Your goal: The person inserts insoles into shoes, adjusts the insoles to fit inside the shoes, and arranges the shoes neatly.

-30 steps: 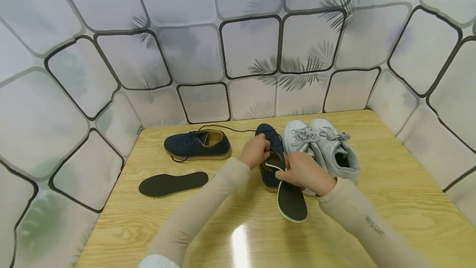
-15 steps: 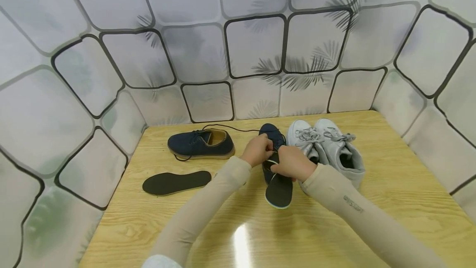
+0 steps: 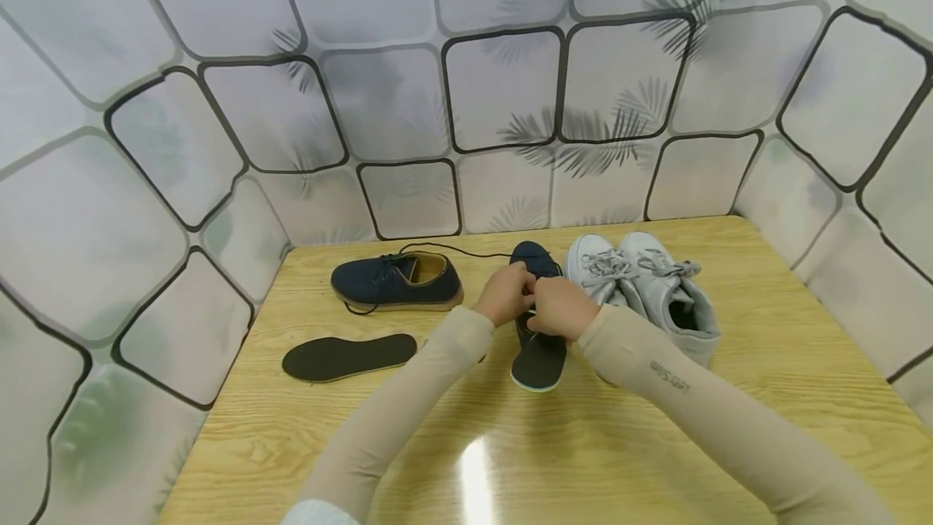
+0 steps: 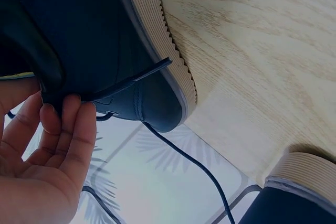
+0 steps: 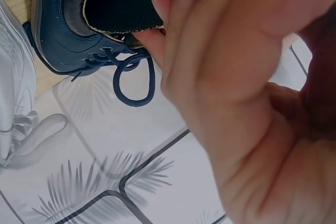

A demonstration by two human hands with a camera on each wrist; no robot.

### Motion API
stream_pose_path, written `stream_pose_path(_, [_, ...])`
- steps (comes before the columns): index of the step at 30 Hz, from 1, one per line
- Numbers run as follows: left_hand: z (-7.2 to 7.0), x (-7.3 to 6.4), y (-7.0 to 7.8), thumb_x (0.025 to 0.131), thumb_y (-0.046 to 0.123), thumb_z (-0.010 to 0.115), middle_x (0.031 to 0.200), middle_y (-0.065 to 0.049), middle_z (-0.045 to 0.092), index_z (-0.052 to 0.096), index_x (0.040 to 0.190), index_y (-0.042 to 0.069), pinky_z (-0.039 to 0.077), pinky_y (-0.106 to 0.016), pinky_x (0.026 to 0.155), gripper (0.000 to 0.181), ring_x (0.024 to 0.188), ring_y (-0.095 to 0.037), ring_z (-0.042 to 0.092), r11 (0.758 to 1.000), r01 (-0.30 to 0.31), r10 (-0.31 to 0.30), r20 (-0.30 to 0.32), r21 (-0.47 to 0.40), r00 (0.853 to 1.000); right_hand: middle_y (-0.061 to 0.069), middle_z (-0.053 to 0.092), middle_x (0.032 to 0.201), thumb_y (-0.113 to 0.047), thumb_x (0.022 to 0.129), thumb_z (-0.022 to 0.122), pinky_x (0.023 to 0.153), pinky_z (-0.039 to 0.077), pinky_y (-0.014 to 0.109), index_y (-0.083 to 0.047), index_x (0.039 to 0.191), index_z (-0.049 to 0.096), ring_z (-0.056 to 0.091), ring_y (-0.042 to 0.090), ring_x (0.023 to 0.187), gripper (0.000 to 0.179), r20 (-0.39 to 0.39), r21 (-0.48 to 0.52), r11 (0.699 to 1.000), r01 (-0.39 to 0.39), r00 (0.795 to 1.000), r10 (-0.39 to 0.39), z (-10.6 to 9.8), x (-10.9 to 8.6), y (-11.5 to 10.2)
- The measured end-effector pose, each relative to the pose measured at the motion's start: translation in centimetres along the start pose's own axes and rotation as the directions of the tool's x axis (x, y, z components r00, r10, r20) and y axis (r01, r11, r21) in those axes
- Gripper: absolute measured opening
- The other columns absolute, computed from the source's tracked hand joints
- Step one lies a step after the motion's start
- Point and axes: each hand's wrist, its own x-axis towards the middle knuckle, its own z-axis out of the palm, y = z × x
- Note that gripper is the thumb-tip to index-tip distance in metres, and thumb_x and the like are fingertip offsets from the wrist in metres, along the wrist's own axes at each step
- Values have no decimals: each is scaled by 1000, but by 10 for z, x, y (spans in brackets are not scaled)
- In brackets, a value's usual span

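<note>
A navy lace-up shoe (image 3: 532, 256) lies toe away from me on the wooden table. My left hand (image 3: 504, 294) pinches the edge of its upper by the opening; the left wrist view shows thumb and fingers on that dark edge (image 4: 52, 85). My right hand (image 3: 563, 308) grips a black insole (image 3: 538, 364) with a pale rim. The insole's front end enters the shoe's opening, while its heel end sticks out towards me. Seen from the right wrist, fingertips hold the insole (image 5: 128, 6) over the opening. Its tip is hidden inside the shoe.
To the left lies the other navy shoe (image 3: 382, 282) on its sole, a loose lace trailing right. A second black insole (image 3: 350, 356) lies flat before it. White sneakers (image 3: 659, 286) stand close on the right. A patterned backdrop (image 3: 408, 104) rises behind the table (image 3: 408, 460).
My right hand has moved left and forward with the insole, bringing it in line with the shoe and further into it. My left hand keeps its hold on the shoe.
</note>
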Motion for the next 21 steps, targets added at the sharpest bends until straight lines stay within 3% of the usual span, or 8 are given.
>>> stream_pose_path(10, [0, 0, -2, 86, 14, 73, 74, 0, 50, 73, 76, 10, 39, -22, 61, 11, 67, -14, 49, 1000, 2, -2, 5, -30, 1000, 15, 62, 76, -9, 80, 68, 52, 48, 30, 3, 84, 62, 58, 24, 57, 14, 5, 5, 999, -43, 999, 43, 4, 11, 3])
stream_pose_path(21, [-2, 3, -4, 88, 15, 71, 75, -1, 52, 75, 81, 10, 38, -21, 60, 9, 67, -13, 48, 1000, -17, 17, 27, -18, 999, 16, 65, 76, -6, 80, 67, 58, 48, 32, 1, 75, 64, 60, 26, 63, 9, -22, -17, 999, -36, 999, 36, 12, 22, 9])
